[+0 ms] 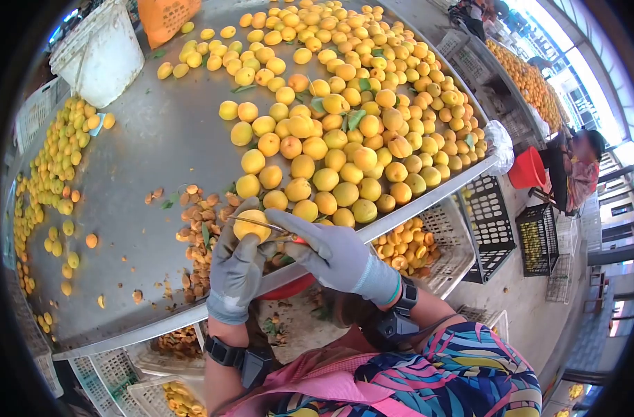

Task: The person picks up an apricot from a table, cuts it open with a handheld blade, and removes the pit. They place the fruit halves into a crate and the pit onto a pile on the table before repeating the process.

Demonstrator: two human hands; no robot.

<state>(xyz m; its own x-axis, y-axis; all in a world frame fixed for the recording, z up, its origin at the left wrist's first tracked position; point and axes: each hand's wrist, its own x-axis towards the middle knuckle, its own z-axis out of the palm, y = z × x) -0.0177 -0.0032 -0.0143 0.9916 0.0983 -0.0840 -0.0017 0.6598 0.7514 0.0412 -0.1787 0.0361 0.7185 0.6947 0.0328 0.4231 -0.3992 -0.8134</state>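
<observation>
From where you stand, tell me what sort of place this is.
Probably a fruit-processing shed: whole yellow fruit is spread over a large metal table, opened fruit lies in a white crate below its edge, and black crates stand nearby.

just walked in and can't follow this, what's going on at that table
A gloved person holds a yellow fruit in the left grip, with a thin tool in the right grip set across it. Whole fruit lies spread over the metal table, beside a brownish pile. Open fruit pieces sit in the crate below.
</observation>
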